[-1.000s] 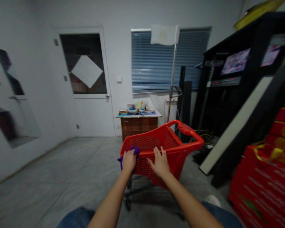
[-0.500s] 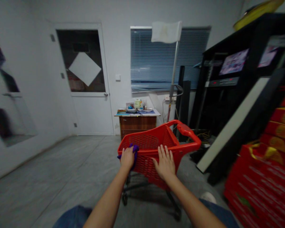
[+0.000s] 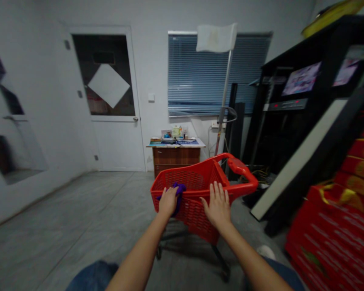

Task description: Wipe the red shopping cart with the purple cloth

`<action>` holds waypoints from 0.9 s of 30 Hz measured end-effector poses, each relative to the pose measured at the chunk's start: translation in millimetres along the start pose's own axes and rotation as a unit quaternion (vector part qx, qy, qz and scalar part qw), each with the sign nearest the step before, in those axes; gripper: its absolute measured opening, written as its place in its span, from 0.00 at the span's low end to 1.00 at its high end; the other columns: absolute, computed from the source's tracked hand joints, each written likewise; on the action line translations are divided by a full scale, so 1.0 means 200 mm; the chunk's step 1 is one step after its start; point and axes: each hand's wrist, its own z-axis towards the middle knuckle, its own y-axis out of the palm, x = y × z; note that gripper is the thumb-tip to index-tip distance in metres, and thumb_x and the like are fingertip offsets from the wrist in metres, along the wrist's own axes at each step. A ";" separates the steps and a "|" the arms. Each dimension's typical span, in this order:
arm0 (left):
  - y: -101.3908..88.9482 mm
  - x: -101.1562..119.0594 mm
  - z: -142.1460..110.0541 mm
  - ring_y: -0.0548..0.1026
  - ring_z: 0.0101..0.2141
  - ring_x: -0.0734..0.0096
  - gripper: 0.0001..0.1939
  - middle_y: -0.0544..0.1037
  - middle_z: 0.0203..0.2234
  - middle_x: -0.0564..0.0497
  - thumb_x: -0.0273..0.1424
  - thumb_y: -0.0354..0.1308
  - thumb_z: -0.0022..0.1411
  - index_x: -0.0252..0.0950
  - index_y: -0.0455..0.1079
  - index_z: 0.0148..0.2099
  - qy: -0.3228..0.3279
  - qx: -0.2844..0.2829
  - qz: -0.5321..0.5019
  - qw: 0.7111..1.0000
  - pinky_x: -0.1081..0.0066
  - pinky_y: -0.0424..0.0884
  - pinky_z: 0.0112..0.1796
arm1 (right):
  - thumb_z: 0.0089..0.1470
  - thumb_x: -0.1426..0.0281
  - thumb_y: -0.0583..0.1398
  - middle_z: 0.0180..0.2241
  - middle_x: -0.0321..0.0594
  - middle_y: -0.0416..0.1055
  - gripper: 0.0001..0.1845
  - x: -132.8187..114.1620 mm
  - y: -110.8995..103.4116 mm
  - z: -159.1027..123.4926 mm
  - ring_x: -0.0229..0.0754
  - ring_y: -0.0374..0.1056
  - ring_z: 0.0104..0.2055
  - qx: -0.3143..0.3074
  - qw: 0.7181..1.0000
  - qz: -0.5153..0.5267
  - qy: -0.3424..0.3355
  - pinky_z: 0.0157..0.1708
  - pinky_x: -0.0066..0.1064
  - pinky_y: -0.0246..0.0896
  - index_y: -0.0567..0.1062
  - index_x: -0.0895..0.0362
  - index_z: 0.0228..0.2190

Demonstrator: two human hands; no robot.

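Note:
A red plastic shopping cart (image 3: 197,220) on dark legs stands in front of me, its handle to the right. My left hand (image 3: 169,201) is closed on a purple cloth (image 3: 179,193), pressing it over the near rim toward the cart's left end. Part of the cloth is hidden under the fingers. Farther right along the same rim, my right hand (image 3: 218,205) lies flat against the cart's side, fingers stretched out and holding nothing.
Red gift boxes and bags (image 3: 333,226) are stacked at the right. Long boards (image 3: 300,161) lean against a black rack. Behind the cart stand a wooden cabinet (image 3: 177,155) and a pole with a white flag (image 3: 216,38). A white door (image 3: 118,145) is at the back left.
My left hand has slid the purple cloth a little to the right along the rim. My right hand has shifted slightly right too. The cart stays nearly in place.

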 end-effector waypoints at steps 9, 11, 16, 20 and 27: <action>0.05 0.16 -0.01 0.63 0.64 0.62 0.24 0.68 0.63 0.44 0.28 0.47 0.69 0.39 0.62 0.65 0.038 0.009 -0.067 0.997 0.54 0.50 0.66 | 0.63 0.46 0.43 0.68 0.54 0.53 0.46 0.02 0.04 0.01 0.57 0.40 0.71 0.023 1.000 0.002 -0.008 0.69 0.46 0.26 0.57 0.71 0.65; 0.09 0.23 -0.01 0.62 0.64 0.64 0.25 0.67 0.64 0.44 0.26 0.47 0.68 0.39 0.61 0.66 0.076 0.017 -0.104 0.992 0.53 0.50 0.66 | 0.63 0.46 0.44 0.67 0.53 0.54 0.46 0.01 0.04 0.00 0.57 0.41 0.71 0.031 0.999 0.007 -0.013 0.69 0.47 0.27 0.57 0.70 0.65; 0.14 0.22 0.01 0.65 0.62 0.65 0.27 0.71 0.61 0.45 0.23 0.47 0.65 0.40 0.62 0.65 0.088 0.055 -0.134 0.986 0.51 0.50 0.66 | 0.64 0.48 0.47 0.67 0.50 0.55 0.40 0.06 0.03 -0.03 0.54 0.45 0.70 0.071 0.995 0.008 -0.074 0.69 0.48 0.33 0.63 0.65 0.63; 0.09 0.10 0.04 0.69 0.59 0.65 0.24 0.74 0.57 0.46 0.23 0.47 0.66 0.40 0.66 0.62 0.060 0.046 -0.116 0.990 0.52 0.49 0.66 | 0.64 0.50 0.49 0.69 0.51 0.50 0.38 0.10 0.02 -0.07 0.54 0.42 0.71 0.132 0.990 -0.013 -0.048 0.68 0.50 0.33 0.61 0.64 0.64; 0.05 0.20 0.04 0.66 0.62 0.61 0.22 0.71 0.60 0.44 0.28 0.48 0.68 0.40 0.65 0.63 0.055 0.022 -0.133 0.989 0.49 0.50 0.65 | 0.61 0.47 0.52 0.66 0.50 0.57 0.41 0.01 0.07 -0.08 0.59 0.43 0.70 0.130 0.990 0.001 -0.055 0.67 0.51 0.38 0.62 0.64 0.64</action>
